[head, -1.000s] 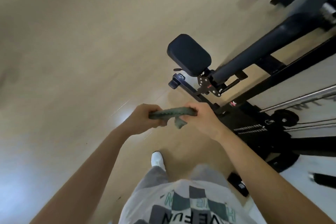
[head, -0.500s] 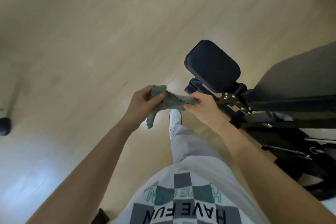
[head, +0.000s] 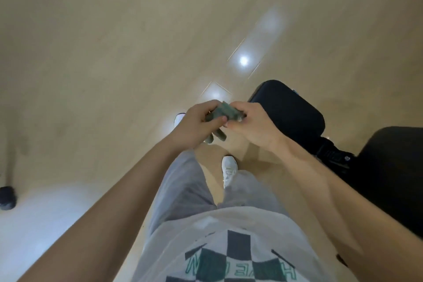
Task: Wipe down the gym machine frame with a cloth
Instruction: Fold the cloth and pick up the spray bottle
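A small grey-green cloth [head: 223, 111] is bunched between both hands at mid-frame, above the floor. My left hand [head: 198, 124] grips its left part, and a strip of it hangs down below the fingers. My right hand [head: 253, 124] pinches its right end. The gym machine shows at the right: a black padded rest [head: 295, 111] just beyond my right hand, a black bracket [head: 332, 153] behind it, and a larger black pad [head: 393, 174] at the right edge. Neither hand touches the machine. The rest of the frame is out of view.
Glossy beige floor [head: 114, 52] fills the left and top, with bright light reflections. A small dark object [head: 8, 197] sits at the left edge. My white shoes [head: 229, 170] and grey trousers are below the hands.
The hands have drawn closer together, bunching the cloth. The view has swung left and down, so most of the machine's frame has left the picture and the padded rest is nearer my right hand.
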The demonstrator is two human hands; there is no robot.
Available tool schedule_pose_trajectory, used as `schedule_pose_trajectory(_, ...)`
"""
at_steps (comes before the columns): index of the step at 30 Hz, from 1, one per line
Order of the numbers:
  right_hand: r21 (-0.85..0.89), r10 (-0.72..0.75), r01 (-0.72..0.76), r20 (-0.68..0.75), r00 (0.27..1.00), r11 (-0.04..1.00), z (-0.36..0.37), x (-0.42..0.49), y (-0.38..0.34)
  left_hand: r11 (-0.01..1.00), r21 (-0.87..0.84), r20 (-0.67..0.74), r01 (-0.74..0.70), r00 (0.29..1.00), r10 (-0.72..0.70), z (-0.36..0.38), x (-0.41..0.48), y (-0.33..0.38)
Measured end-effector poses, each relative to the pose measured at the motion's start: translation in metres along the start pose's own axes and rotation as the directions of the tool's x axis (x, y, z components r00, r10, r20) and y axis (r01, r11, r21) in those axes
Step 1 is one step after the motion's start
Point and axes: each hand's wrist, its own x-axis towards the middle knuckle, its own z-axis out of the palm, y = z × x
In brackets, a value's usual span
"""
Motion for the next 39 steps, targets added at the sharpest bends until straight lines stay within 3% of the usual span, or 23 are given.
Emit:
schedule_pose_trajectory(5,0.184,0.139,-0.109,-0.158,0.978,0.977,-0.021,0.068,-0.020,0.992,0.114,0.053,-0.046,0.998,0.040,-0.061,0.084,0.004)
schedule_pose_trajectory(9,0.368,0.241,-0.128,-0.281,0.929,0.921,-0.037,0.115,-0.028,0.957,0.285,0.236,-0.061,0.972,-0.008,-0.111,0.162,0.009)
schedule_pose_trajectory(13,0.611,0.411,-0.098,-0.397,0.821,0.786,-0.060,0.158,-0.018,0.899,0.424,0.346,-0.111,0.937,-0.047,-0.139,0.242,0.031)
schedule_pose_trajectory(17,0.751,0.570,-0.013,-0.489,0.660,0.660,-0.098,0.186,0.008,0.817,0.545,0.454,-0.186,0.885,-0.101,-0.134,0.330,0.057)
schedule_pose_trajectory(23,0.880,0.765,0.152,-0.467,0.443,0.449,-0.162,0.213,0.078,0.686,0.655,0.576,-0.317,0.797,-0.182,-0.063,0.463,0.082)
schedule_pose_trajectory(28,0.916,0.876,0.284,-0.368,0.310,0.284,-0.213,0.230,0.149,0.622,0.680,0.602,-0.387,0.779,-0.174,0.028,0.560,0.091)
schedule_pose_trajectory(34,0.885,0.930,0.401,-0.327,0.171,0.237,-0.268,0.244,0.211,0.661,0.609,0.693,-0.438,0.700,-0.174,0.138,0.640,0.101)
schedule_pose_trajectory(37,0.890,0.931,0.376,-0.333,0.150,0.258,-0.294,0.255,0.235,0.621,0.569,0.781,-0.539,0.590,-0.204,0.196,0.674,0.097)
schedule_pose_trajectory(39,0.917,0.927,0.239,-0.356,0.122,0.321,-0.309,0.263,0.254,0.581,0.521,0.845,-0.626,0.473,-0.249,0.231,0.694,0.089)
